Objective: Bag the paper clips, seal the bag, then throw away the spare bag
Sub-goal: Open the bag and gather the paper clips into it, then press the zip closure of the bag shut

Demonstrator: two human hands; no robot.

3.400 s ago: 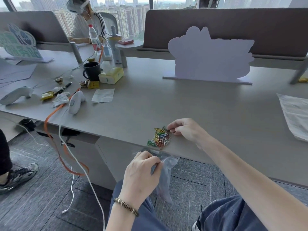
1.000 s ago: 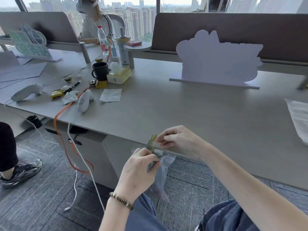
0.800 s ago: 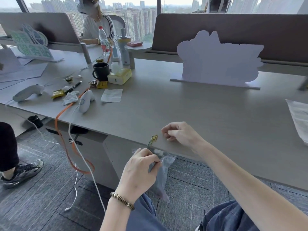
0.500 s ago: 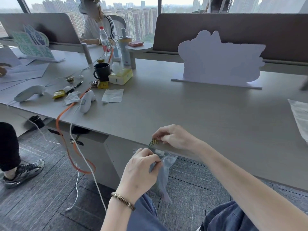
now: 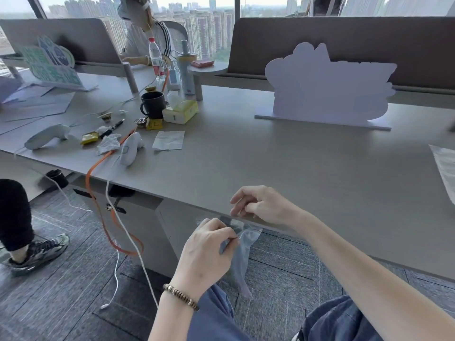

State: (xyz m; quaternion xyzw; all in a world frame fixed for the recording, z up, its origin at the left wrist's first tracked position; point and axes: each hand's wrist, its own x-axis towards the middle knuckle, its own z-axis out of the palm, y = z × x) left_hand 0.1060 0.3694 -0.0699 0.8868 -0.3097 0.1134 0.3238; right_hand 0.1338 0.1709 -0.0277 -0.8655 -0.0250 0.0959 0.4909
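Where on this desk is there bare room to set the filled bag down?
Bare desk runs from the paper square to the white cutout sign and right-edge plastic sheet. It is crowded left, around the black mug and tissue box.

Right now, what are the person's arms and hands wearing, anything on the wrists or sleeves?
Both forearms are bare, with no sleeves in view. The left hand has a beaded bracelet of brown and pale beads around its wrist. The right hand shows no rings, watch or glove.
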